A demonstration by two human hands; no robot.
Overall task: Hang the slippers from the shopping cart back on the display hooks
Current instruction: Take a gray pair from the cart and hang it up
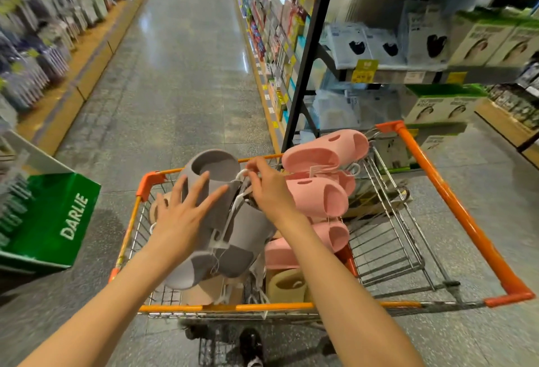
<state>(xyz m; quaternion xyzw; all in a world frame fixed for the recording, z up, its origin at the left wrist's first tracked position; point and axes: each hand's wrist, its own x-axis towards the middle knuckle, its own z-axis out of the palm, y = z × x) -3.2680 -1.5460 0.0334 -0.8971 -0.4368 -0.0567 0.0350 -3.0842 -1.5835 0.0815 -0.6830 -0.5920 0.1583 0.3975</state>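
grey slippers (221,220) atop pile | pink slippers (318,191) beside | in orange wire cart (455,200)

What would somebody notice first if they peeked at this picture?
Probably the shopping cart with its bright orange rim, in the middle of a shop aisle and piled with slippers. Grey slippers lie on the left of the pile and pink slippers on the right. The left hand rests flat on a grey slipper, while the fingers of the right hand pinch a white hanger hook.
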